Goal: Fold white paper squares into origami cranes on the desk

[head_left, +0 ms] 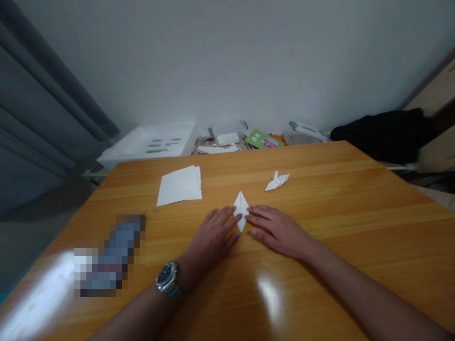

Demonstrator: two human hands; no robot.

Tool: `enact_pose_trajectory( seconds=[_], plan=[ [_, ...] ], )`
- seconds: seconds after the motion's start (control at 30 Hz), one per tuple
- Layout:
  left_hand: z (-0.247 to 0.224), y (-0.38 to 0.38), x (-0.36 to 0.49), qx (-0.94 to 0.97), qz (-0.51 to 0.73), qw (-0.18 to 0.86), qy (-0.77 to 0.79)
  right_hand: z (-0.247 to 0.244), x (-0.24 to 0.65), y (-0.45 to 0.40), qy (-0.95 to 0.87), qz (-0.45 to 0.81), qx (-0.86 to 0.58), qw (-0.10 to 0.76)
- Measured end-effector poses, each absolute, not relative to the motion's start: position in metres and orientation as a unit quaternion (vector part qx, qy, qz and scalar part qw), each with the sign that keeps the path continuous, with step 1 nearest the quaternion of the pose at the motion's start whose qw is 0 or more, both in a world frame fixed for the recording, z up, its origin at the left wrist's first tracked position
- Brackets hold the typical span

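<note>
Here, both bare hands lie low over the wooden worktop (337, 189), fingers loosely extended and neither fist closed. Between their fingertips is a small white folded paper diamond (241, 201), flat on the worktop, one point towards the far edge and the other towards the person; a line runs down the middle of its far half. The left hand (215, 233) has fingertips on the paper's left side, one reaching in to the lower middle, while its thumb lies near the lower point. The right hand (279, 231) rests fingertips along the right side, its thumb apart from the paper. Neither hand pinches it; the touch is from above and the sides.

Towards the worktop's far left corner lies a stack of white paper sheets (179, 186). A folded paper bird (277, 181) sits beyond the right hand, nearer the far edge. A metal watch (168, 279) circles the left wrist.
</note>
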State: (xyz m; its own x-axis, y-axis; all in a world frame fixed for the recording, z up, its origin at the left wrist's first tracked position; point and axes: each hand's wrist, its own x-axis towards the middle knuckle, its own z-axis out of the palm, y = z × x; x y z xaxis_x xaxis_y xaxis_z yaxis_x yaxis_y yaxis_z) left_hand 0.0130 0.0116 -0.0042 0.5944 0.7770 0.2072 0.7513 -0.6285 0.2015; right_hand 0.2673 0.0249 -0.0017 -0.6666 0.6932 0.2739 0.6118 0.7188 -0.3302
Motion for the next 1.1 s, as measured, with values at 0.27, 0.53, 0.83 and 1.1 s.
enact_pose_trajectory(
  seconds=[0.27, 0.53, 0.83, 1.1],
  plan=[
    [-0.0049, 0.0122, 0.013, 0.905, 0.135, 0.075, 0.397, -0.0041, 0.2695, 0.0315, -0.893, 0.127, -0.375, 0.213],
    [-0.0069, 0.0147, 0.0107, 0.902, 0.154, 0.054, 0.401, -0.0081, 0.2679, 0.0312, -0.901, 0.113, -0.38, 0.176],
    [-0.0086, 0.0167, 0.0111, 0.9, 0.2, 0.036, 0.385, -0.0089, 0.268, 0.0272, -0.895, 0.098, -0.391, 0.192],
    [-0.0054, 0.0131, 0.0134, 0.908, 0.179, 0.04, 0.376, -0.0077, 0.2677, 0.0264, -0.896, 0.072, -0.396, 0.185]
  ],
)
